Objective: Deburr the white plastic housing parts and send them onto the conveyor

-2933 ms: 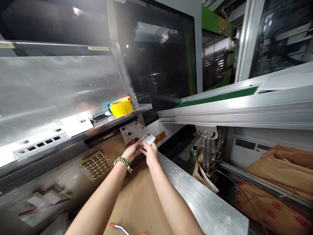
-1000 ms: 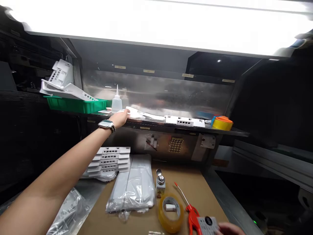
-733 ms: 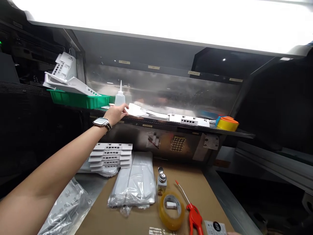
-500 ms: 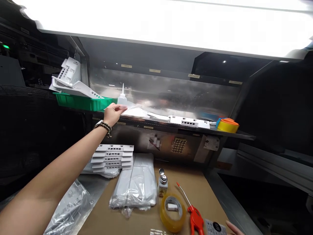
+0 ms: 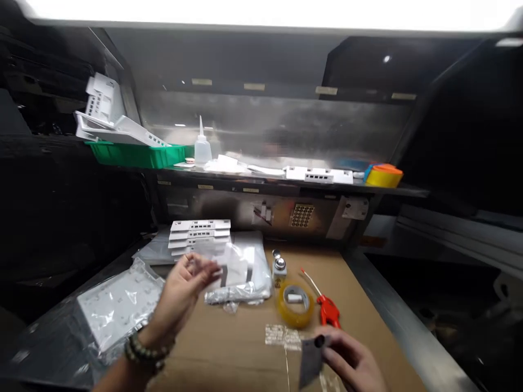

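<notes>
My left hand (image 5: 188, 286), with a beaded bracelet at the wrist, pinches a small see-through plastic sheet (image 5: 236, 267) with two dark strips on it. I cannot tell whether it is a bag or a film. Behind it lie a plastic-wrapped pack (image 5: 257, 253) and a stack of white slotted panels (image 5: 200, 224). In the lower right, my right hand (image 5: 353, 359) is closed on a small grey card (image 5: 311, 362) with a round black mark, tilted and a little blurred. A roll of yellowish tape (image 5: 283, 313) and a red air blow gun (image 5: 329, 311) lie just beyond that hand.
A metal pump-top bottle (image 5: 280, 269) stands behind the tape. At left lies a bagged white panel (image 5: 118, 310). The shelf above carries a green tray (image 5: 134, 155), a nozzle bottle (image 5: 202, 149), a white panel (image 5: 318, 174) and a yellow-orange roll (image 5: 384, 177).
My left hand has come down from the shelf to above the bench, bringing the see-through sheet. My right hand has moved into view and lifted the grey card. The view has tipped downward.
</notes>
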A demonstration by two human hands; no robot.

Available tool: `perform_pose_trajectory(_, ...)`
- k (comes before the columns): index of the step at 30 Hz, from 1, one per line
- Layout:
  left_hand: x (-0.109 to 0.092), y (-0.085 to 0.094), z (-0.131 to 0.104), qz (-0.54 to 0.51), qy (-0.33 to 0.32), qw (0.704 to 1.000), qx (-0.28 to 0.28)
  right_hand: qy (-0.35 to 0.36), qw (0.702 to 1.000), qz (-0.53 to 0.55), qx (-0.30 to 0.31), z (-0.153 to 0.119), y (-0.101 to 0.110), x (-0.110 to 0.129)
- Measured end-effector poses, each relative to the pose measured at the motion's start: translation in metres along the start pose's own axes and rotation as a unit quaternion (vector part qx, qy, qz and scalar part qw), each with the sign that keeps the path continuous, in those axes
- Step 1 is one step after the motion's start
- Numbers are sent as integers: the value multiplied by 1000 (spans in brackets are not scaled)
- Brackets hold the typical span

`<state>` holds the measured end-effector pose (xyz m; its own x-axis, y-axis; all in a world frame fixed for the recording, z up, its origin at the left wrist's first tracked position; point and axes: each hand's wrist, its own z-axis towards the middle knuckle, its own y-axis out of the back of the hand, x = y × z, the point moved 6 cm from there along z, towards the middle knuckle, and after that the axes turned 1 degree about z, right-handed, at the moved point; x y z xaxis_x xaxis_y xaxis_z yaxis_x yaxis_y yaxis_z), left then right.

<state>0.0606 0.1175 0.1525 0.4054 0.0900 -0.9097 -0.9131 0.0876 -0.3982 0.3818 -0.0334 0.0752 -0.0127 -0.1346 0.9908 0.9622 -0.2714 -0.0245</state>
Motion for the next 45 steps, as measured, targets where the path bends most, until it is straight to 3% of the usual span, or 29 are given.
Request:
perform_pose_trajectory(3, 79, 3, -57, -77, 110, 990, -45, -3, 992, 36, 119, -3, -61, -6)
perform_pose_trajectory(6, 131, 9, -101, -128, 189, 972, -59, -25, 988, 68, 137, -5, -94, -23)
perform_pose_trajectory(9, 146, 21, -123, -176, 257, 949, -37, -4, 990, 87, 115, -6, -99, -28)
perform_pose_trajectory(11, 144, 23, -127, -256, 319, 912, 8, 16, 987, 93, 129, -6, -97, -23)
perform_pose_trajectory(14, 140, 10, -134, -333, 427, 831, 131, 31, 978, 98, 183, 0, -96, -8)
perform_pose_trajectory(17, 146, -10, -151, -265, 493, 784, 268, 67, 966, 58, 243, 5, -100, 7)
perform_pose_trajectory(20, 158, -22, -159, -192, 474, 800, 313, 82, 956, 12, 281, 7, -101, 15)
perform_pose_trajectory(23, 158, -24, -152, -168, 426, 840, 290, 57, 961, -11, 271, 10, -84, 18)
perform_pose_trajectory(26, 146, -15, -132, -157, 367, 888, 229, 41, 989, -30, 139, 23, -38, 22)
perform_pose_trajectory(28, 136, -6, -117, -110, 312, 927, 176, 76, 997, -31, 9, 29, -4, 33)
perform_pose_trajectory(30, 126, -1, -105, -44, 257, 956, 137, 131, 987, -33, -88, 27, 14, 49)
perform_pose_trajectory(33, 120, -1, -97, 25, 204, 973, 107, 191, 974, -66, -105, 20, -1, 74)
perform_pose_trajectory(38, 117, 1, -95, 65, 153, 985, 54, 262, 948, -179, 19, 11, -60, 91)
perform_pose_trajectory(45, 105, 7, -94, 76, 149, 985, 40, 314, 909, -269, 54, 17, -70, 84)
